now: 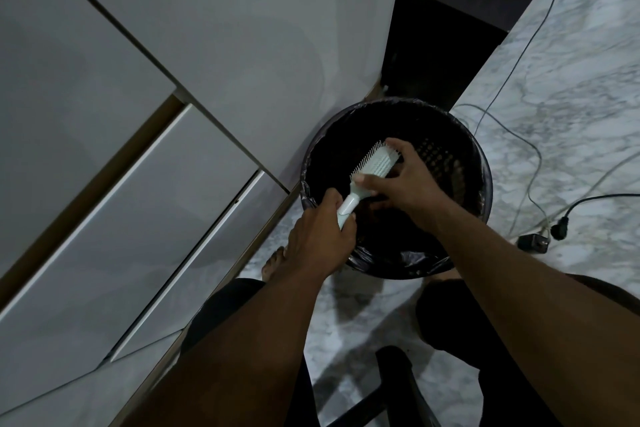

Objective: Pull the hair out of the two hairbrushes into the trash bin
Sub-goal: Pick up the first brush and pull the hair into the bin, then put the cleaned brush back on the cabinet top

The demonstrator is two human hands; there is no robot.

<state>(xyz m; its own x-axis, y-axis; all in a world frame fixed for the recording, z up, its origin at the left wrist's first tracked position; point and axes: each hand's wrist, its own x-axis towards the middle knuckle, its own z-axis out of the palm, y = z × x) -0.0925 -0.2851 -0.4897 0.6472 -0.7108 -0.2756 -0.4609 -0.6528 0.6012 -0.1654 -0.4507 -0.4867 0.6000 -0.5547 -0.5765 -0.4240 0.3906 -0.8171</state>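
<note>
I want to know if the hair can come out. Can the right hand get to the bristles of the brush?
Probably yes. The right hand already rests on the hairbrush head over the trash bin, while the left hand holds the handle. Nothing blocks it.

White cabinet doors (114, 184) fill the left. Grey cables (512, 73) trail over the marble floor (571, 97), near a black plug (559, 229) and adapter (533, 243).

The floor (571, 87) is grey-white marble pattern, with white glossy cabinet doors (207, 45) on the left, a dark low furniture piece (446, 28) at the top, and thin cables (512, 73) with a black plug adapter (533, 243) lying at right.
</note>
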